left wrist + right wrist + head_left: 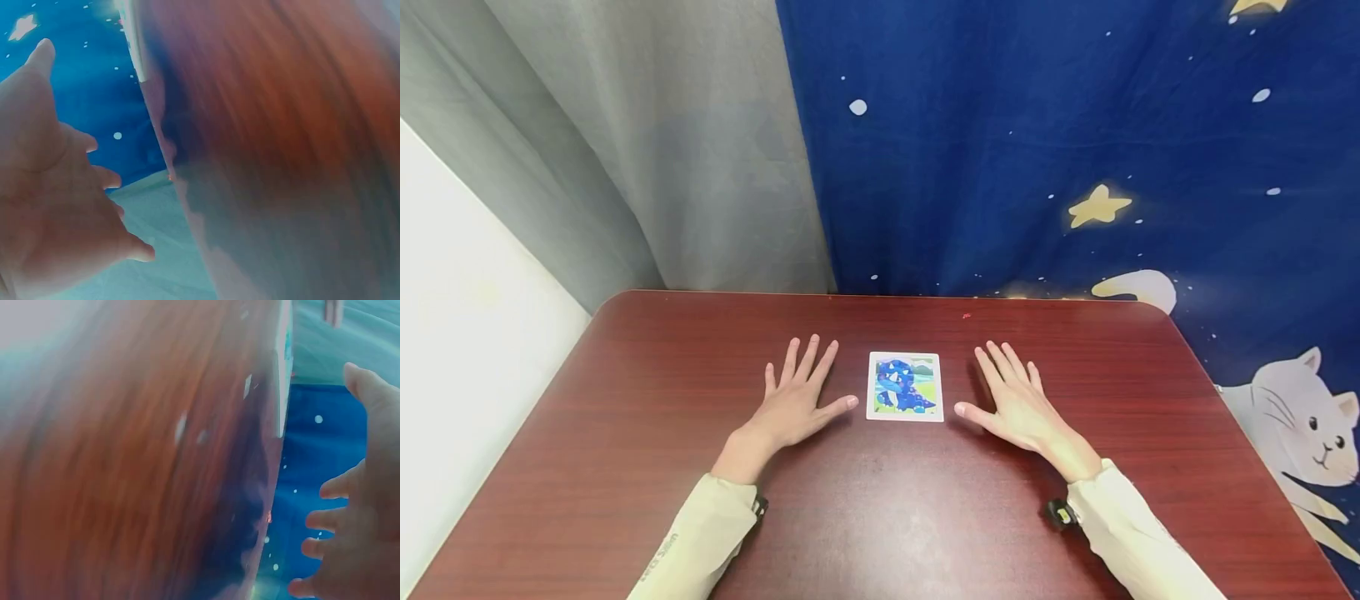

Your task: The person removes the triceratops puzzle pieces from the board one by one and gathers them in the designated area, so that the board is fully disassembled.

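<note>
A square picture panel (905, 387) with a white border and a blue cartoon dinosaur lies flat on the table between the two hands. To its left is my left hand (792, 410), palm down, fingers spread, thumb pointing toward the panel's edge without touching it. On the other side my right hand (1018, 407) mirrors it, fingers straight and thumb apart from the panel. Both wrist views show a gap between palm and tabletop, and neither hand holds anything. The panel's white edge (281, 387) appears side-on in the right wrist view.
The dark red-brown wooden table (880, 500) has rounded far corners. A tiny red scrap (966, 316) lies near its far edge. Behind hang a grey curtain (715, 167) and a blue curtain (955, 167) with stars and a cat. A white surface (467, 333) borders the left side.
</note>
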Tool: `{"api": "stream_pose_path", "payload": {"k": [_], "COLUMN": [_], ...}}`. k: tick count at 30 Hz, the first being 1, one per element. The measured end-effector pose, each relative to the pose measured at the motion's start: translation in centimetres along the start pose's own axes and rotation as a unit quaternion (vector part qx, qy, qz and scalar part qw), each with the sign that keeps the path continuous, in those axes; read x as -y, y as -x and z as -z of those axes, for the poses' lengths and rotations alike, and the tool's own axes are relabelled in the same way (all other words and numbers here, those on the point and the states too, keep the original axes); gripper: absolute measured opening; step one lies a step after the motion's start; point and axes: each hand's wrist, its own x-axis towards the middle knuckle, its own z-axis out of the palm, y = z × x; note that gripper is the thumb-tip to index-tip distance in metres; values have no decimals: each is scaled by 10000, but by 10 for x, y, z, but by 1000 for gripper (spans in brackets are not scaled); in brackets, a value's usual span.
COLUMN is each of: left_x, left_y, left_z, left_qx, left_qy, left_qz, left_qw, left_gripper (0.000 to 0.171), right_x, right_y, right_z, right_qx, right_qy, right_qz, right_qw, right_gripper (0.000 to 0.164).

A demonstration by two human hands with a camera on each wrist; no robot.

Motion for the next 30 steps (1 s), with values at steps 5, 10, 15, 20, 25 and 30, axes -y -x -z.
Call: {"api": "stream_pose_path", "payload": {"k": [5, 10, 15, 20, 25, 30], "left_x": [-9, -17, -22, -23, -27, -35], "left_y": [-6, -17, -24, -21, -21, -27], "left_z": [-4, -13, -27, -46, -55, -57], "left_qx": [125, 35, -216, -570, -804, -860], "left_qy": [308, 896, 1807, 2034, 1650, 1358], "left_qz": [158, 297, 387, 632, 651, 541], "left_qw": [9993, 9955, 9825, 9754, 9809, 9855], "left_gripper": [91, 90, 83, 74, 69, 62], "right_x": [10, 20, 31, 46, 63, 77], "right_y": [-5, -12, -26, -43, -68, -92], "right_z": [4, 7, 3, -3, -7, -15], "right_qx": [28, -144, -516, -219, 78, 204], "right_qy": [-791, -1580, -2253, -2404, -1734, -1177], "right_qz": [38, 132, 396, 696, 860, 320], "right_qw": [9969, 9872, 9721, 9679, 9811, 9923], "right_gripper": [84, 66, 46, 30, 21, 16]}}
